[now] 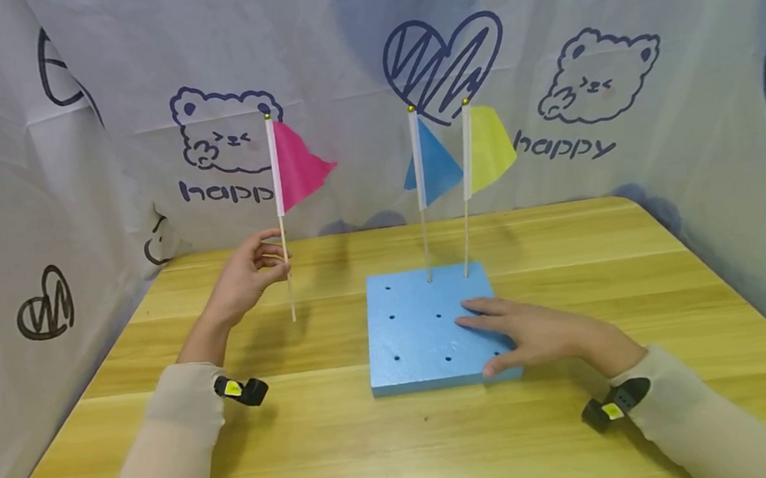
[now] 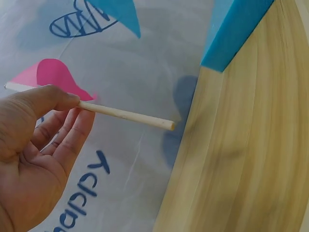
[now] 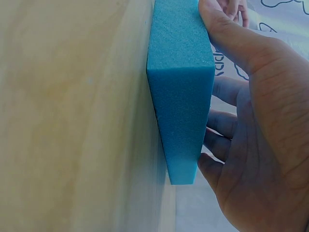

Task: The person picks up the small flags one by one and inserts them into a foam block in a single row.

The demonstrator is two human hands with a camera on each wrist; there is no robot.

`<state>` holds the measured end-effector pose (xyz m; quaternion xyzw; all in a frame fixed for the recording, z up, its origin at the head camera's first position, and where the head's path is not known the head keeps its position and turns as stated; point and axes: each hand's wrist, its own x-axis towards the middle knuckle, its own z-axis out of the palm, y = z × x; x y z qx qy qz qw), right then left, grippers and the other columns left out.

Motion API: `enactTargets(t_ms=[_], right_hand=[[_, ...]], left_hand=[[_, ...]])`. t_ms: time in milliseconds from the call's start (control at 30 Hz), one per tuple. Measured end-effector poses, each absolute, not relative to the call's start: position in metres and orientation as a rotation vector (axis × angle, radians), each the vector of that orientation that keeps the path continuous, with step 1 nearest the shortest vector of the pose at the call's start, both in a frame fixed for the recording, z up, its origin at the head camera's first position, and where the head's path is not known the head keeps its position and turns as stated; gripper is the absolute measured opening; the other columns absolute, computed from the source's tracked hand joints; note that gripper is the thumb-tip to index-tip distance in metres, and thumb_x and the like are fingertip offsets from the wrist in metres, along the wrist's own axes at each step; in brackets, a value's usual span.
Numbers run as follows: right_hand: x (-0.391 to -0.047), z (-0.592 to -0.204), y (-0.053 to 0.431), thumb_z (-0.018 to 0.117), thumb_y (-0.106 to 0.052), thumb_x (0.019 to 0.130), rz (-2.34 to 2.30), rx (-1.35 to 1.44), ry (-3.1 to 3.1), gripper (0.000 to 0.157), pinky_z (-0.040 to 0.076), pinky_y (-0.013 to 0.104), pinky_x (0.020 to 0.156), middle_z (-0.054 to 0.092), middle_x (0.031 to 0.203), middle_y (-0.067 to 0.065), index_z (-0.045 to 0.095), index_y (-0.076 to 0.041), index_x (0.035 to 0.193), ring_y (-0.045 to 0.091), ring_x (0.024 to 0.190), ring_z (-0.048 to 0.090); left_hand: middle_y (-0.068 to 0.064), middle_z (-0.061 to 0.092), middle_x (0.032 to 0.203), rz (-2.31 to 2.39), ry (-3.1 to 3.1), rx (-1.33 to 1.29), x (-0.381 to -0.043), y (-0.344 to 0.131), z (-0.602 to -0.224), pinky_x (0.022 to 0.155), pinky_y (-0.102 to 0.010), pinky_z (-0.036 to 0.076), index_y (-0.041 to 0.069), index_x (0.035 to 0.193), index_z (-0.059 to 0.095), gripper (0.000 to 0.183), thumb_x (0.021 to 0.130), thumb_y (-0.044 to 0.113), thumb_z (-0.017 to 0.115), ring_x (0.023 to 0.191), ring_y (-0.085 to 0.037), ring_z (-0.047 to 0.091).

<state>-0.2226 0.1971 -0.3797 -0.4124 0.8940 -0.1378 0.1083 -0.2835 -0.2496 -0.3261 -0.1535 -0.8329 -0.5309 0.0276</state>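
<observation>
My left hand [image 1: 244,279] pinches the thin wooden stick of a pink flag [image 1: 300,166] between thumb and fingers. The flag stands upright left of a light blue foam board [image 1: 413,336], with its lower tip above the table. In the left wrist view the bare end of the stick [image 2: 130,116] points toward the table edge. On the board's right side rests my right hand [image 1: 537,332], fingers spread and fairly straight; the right wrist view shows its fingertips at the board's top face. A blue flag [image 1: 437,164] and a yellow flag [image 1: 490,148] stand in holes along the back.
Several small holes show in the board's top. Everything is on a wooden table [image 1: 349,458]. A pale cloth [image 1: 338,58] with bear and heart drawings hangs behind and at both sides. Each wrist wears a black strap with a small camera.
</observation>
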Motion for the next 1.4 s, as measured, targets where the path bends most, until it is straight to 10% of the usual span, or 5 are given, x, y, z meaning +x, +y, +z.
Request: enactTargets(t_ms=[1400], right_hand=[[-0.222,-0.379,0.197,0.058,-0.069,0.084,-0.406,-1.198,2.625,0.089,0.028,0.055,0.112,0.018,0.161,0.011,0.033,-0.019,0.154,0.038,0.145,0.018]], left_hand=[[-0.016,0.056,0.112,-1.862,-2.386,-0.523,-0.325,-0.153,-0.340,0.083,-0.034,0.056,0.005,0.136,0.046,0.046,0.093,-0.002,0.063,0.098,-0.026,0.058]])
